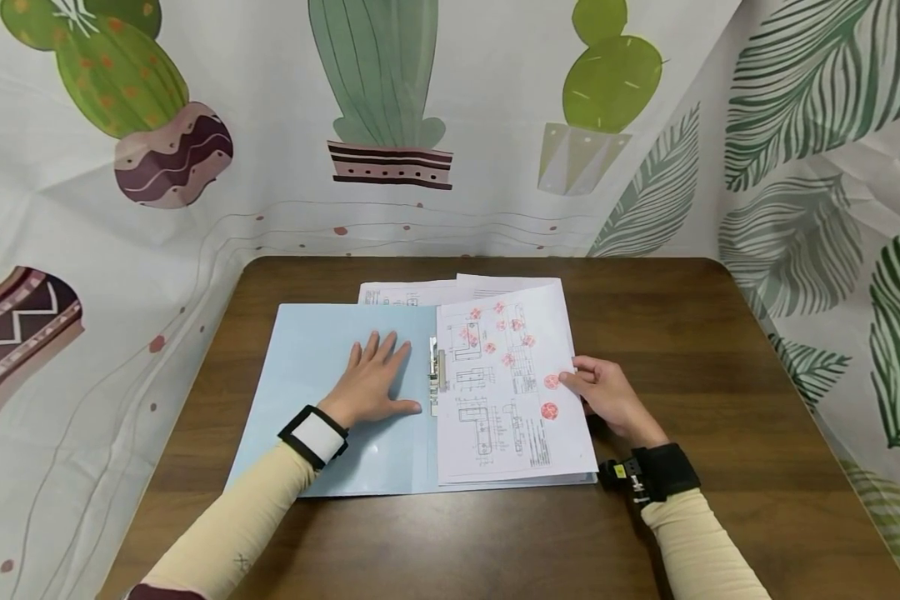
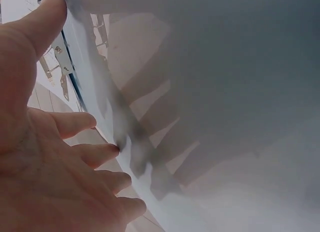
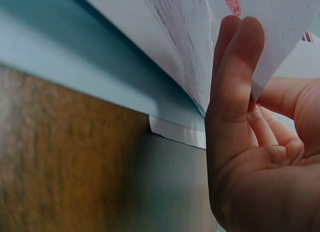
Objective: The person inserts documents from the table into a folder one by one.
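An opened light-blue folder [image 1: 270, 450] lies on the brown table, with a metal clip [image 1: 433, 375] along its spine. My left hand [image 1: 375, 383] rests spread on the bare inside cover, thumb toward the clip. In the left wrist view that hand [image 2: 65, 162] shows straight fingers against the blue cover [image 2: 240, 92]. On the right half lies a printed drawing sheet [image 1: 487, 383] with several red stamps. My right hand [image 1: 611, 396] pinches its right edge between thumb and fingers. In the right wrist view the sheet [image 3: 275, 37] stands lifted above other printed pages [image 3: 180, 42].
More printed papers [image 1: 412, 292] stick out behind the folder's far edge. The wooden table [image 1: 690, 358] extends on both sides and in front. A patterned cloth [image 1: 495, 100] with cacti and leaves hangs behind it. Both wrists carry black straps [image 1: 667, 473].
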A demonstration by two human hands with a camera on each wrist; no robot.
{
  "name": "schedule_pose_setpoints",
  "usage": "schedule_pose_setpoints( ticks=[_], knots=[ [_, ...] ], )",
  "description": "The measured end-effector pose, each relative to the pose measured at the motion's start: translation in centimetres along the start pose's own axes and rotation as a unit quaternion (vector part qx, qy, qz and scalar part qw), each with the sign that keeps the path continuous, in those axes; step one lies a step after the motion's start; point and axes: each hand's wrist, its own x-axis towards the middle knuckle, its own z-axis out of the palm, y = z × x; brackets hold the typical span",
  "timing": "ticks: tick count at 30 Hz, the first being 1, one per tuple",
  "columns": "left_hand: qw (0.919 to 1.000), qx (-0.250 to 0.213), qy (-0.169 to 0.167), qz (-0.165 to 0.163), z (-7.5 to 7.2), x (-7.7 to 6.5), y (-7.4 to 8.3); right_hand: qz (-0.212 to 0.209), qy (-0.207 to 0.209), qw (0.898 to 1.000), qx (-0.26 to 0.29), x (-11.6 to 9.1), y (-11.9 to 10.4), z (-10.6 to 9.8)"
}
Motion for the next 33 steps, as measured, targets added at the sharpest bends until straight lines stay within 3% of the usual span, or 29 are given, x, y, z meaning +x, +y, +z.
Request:
schedule_pose_setpoints(
  ticks=[33],
  knots=[
    [0.9999,0.011,-0.006,-0.004,0.27,-0.05,0.24,-0.036,0.017,0.996,-0.084,0.31,0.72,0.84]
  ],
)
